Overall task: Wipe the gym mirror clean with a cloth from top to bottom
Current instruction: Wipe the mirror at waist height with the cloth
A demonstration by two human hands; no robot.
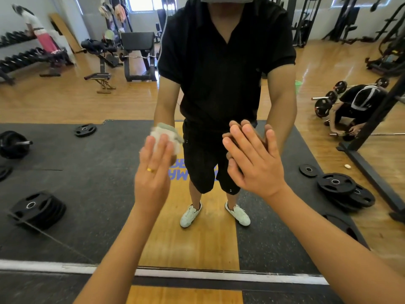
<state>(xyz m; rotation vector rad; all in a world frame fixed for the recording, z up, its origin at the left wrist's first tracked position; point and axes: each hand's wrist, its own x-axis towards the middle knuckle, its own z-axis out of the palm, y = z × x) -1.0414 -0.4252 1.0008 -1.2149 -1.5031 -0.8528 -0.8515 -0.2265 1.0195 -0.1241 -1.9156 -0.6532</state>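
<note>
The left hand [152, 172] lies flat-fingered against the large wall-mounted gym mirror [317, 69], pressing a pale, crumpled cloth [164, 134] to the glass under its fingertips. The fingers are straight rather than curled round it. The right hand [252, 163] is spread wide open beside it, palm on the glass, holding nothing.

The work looks well along. The cloth sits around the middle of the mirror, so the stretch below the hands, down to the pale strip at the mirror's foot [219, 276], is probably left to wipe. Whether the glass above the hands is already clean cannot be told; no streaks or smears show anywhere.

The glass reflects the room clearly: a golden wooden floor [65, 99] beyond the hands, a black rubber mat [87, 183] to the left of them, and round black weight plates [335, 183] stacked to the right. A crouching person [355, 110] works further right.
</note>
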